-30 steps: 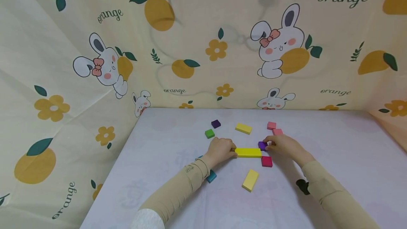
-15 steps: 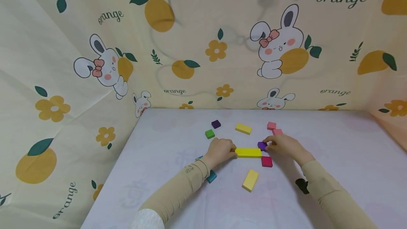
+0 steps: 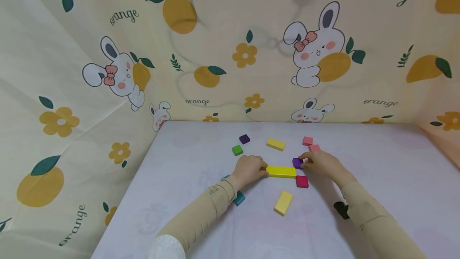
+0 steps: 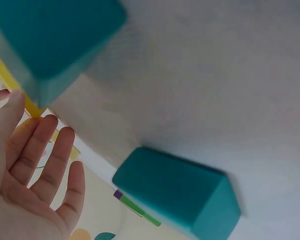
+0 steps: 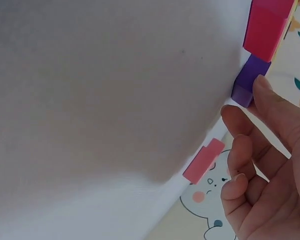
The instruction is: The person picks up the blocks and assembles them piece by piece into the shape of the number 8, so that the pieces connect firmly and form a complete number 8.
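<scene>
A long yellow block (image 3: 281,172) lies crosswise on the table, and my left hand (image 3: 248,170) pinches its left end between thumb and fingers. My right hand (image 3: 321,166) holds a purple block (image 3: 297,163) by its right side, with the thumb (image 5: 263,85) against it. That purple block stands just behind the yellow block's right end. A red block (image 3: 302,182) sits at the same end, on the near side. In the left wrist view, two teal blocks (image 4: 174,190) loom large beside the left hand; my left arm partly covers them in the head view.
Behind the hands lie a dark purple block (image 3: 244,139), a green block (image 3: 237,150), a pale yellow block (image 3: 275,144) and two pink blocks (image 3: 307,141). Another pale yellow block (image 3: 283,203) lies in front. A patterned cloth (image 3: 215,51) backs the table.
</scene>
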The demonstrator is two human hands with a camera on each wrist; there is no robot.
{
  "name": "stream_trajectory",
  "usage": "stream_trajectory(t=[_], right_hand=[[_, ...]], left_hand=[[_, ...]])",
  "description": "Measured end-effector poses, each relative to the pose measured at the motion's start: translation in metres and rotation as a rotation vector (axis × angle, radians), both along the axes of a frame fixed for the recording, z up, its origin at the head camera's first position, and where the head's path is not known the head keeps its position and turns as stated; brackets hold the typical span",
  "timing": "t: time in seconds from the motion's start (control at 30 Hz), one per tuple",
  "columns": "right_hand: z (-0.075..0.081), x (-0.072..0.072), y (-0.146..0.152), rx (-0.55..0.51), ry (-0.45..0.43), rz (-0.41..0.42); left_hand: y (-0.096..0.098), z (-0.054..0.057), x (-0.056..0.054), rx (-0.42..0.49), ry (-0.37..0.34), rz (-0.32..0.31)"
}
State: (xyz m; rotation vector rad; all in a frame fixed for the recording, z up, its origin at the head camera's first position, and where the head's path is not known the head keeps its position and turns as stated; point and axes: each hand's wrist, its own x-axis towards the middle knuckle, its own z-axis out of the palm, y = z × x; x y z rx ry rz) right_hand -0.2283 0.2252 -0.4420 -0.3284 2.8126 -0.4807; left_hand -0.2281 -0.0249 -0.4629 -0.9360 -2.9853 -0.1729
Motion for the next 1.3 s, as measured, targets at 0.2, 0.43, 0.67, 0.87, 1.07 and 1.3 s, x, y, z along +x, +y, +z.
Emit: stream_trajectory(t=[0.2, 0.43, 0.67, 0.87, 1.07, 1.3], right_hand=[[0.0, 0.0, 0.0, -0.013, -0.019, -0.001], [-0.001, 0.0, 0.001, -0.009, -0.001, 0.013], [0.001, 0.001, 0.0, -0.008, -0.004, 0.024], [-0.001, 0.001, 0.0, -0.003, -0.009, 0.013], [-0.002, 0.0, -0.001, 0.001, -0.029, -0.013], [-0.001, 0.001, 0.0, -0.011, -0.039, -0.021]], left_hand=[[-0.001, 0.002, 0.001, 0.018, -0.021, 0.007], [-0.001, 0.0, 0.0, 0.013, -0.026, 0.002], [-0.002, 0.0, 0.0, -0.012, -0.029, -0.016], [-0.003, 0.002, 0.001, -0.011, -0.053, -0.015], [-0.011, 0.005, 0.004, 0.026, -0.075, 0.011], [-0.028, 0.012, 0.013, 0.034, -0.074, 0.02]])
